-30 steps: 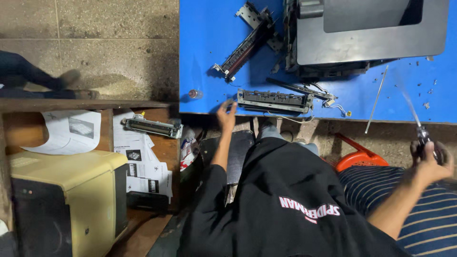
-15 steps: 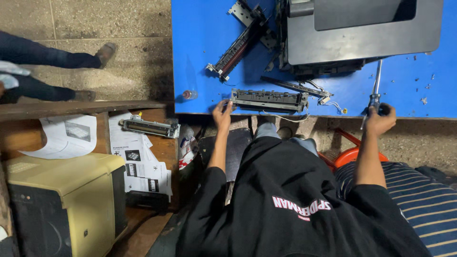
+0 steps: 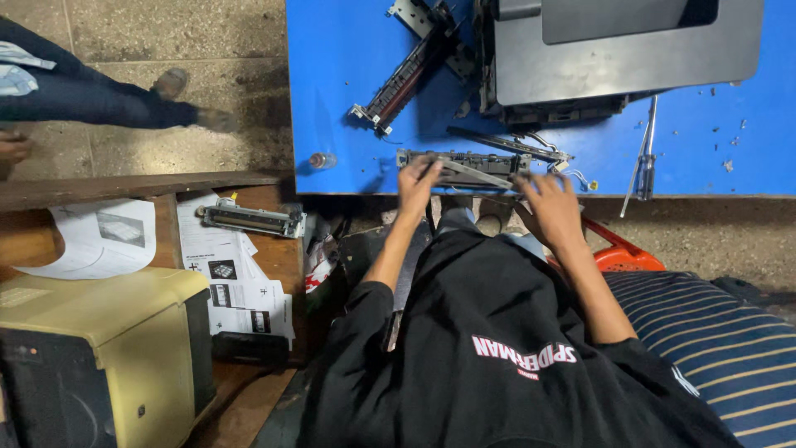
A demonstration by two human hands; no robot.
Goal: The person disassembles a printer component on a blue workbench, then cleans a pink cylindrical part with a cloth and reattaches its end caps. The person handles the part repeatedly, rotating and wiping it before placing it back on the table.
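Seen from above, a person in a black shirt sits at the near edge of a blue surface (image 3: 348, 99) with both bare hands on a long, narrow grey mechanical assembly (image 3: 477, 164). The assembly lies flat at the surface's near edge, its long axis running side to side, from nine o'clock to three o'clock. The left hand (image 3: 417, 181) rests over its left end with the fingers curled down onto it; whether they truly clamp it cannot be told. The right hand (image 3: 550, 206) lies spread, fingers apart, at the assembly's right end, where thin wires trail off. Both hands are about equally near, one at each end, and the assembly sits at twelve o'clock from the person's chest. Beyond it, further at twelve o'clock, stands a large dark grey printer body (image 3: 622, 58), partly taken apart. At eleven o'clock a second long roller unit (image 3: 406, 79) lies on a diagonal. At two o'clock a screwdriver (image 3: 645, 162) lies nearly upright across the blue, well apart from the right hand, with small screws scattered past it. At nine o'clock, on a lower wooden bench (image 3: 124, 184), lie another grey roller part (image 3: 253, 220) and white printed paper sheets (image 3: 236, 282) bearing small black pictures. At seven o'clock sits a cream-yellow boxy printer (image 3: 99, 340). Another person's legs (image 3: 91, 91) cross the stone floor at ten o'clock.
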